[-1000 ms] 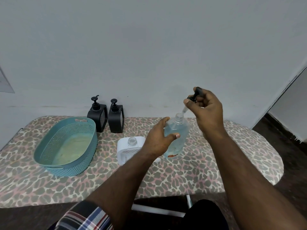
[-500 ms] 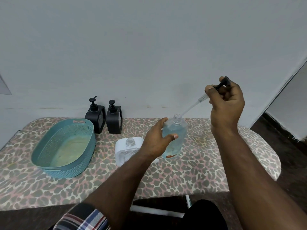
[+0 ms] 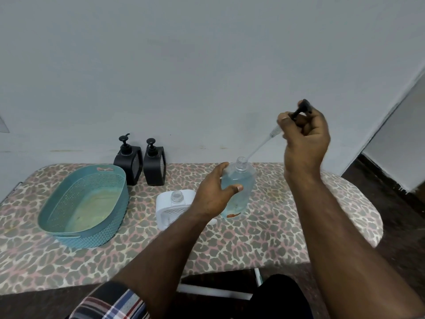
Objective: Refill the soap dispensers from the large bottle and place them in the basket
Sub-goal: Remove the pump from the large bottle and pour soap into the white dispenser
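Head view: your left hand (image 3: 212,194) wraps the bottle (image 3: 240,187), slippery & approx. half full, so hold at mid-body. Right hand (image 3: 303,132) pinches the pump (image 3: 301,109), its thin tube bends easily.

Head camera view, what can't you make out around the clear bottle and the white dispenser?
- White dispenser: its right side is hidden by the left hand; fill level unreadable.
- Clear bottle: label too small and partly covered by the fingers.
- Pump head: mostly enclosed in the right hand.
- Two black dispensers: opaque, so contents unknown.
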Action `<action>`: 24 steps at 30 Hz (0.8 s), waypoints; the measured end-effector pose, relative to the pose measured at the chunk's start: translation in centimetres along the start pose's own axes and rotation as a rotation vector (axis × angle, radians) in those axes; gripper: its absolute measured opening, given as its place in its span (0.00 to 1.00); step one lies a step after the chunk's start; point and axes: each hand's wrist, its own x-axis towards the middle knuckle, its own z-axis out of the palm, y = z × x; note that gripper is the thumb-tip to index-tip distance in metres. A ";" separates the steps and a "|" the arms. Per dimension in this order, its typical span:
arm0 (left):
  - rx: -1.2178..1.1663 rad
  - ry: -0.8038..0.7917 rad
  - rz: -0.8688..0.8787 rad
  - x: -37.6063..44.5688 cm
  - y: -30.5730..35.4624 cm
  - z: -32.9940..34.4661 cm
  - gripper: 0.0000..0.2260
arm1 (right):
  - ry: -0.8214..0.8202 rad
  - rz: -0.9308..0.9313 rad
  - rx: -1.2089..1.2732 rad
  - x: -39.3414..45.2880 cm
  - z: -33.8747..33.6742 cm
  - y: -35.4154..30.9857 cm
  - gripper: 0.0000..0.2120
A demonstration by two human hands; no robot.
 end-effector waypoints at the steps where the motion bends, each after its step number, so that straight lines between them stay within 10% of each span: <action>1: -0.001 0.001 0.009 0.1 -0.1 0.0 0.27 | -0.008 0.003 0.004 -0.1 0.3 0.1 0.19; 13: 0.018 -0.003 0.030 0.3 -0.2 0.2 0.31 | -0.125 -0.045 -0.055 -0.4 -0.1 -1.1 0.18; 24: 0.004 -0.007 0.025 0.2 -0.1 0.2 0.31 | 0.124 0.009 0.149 1.3 -3.4 -3.1 0.15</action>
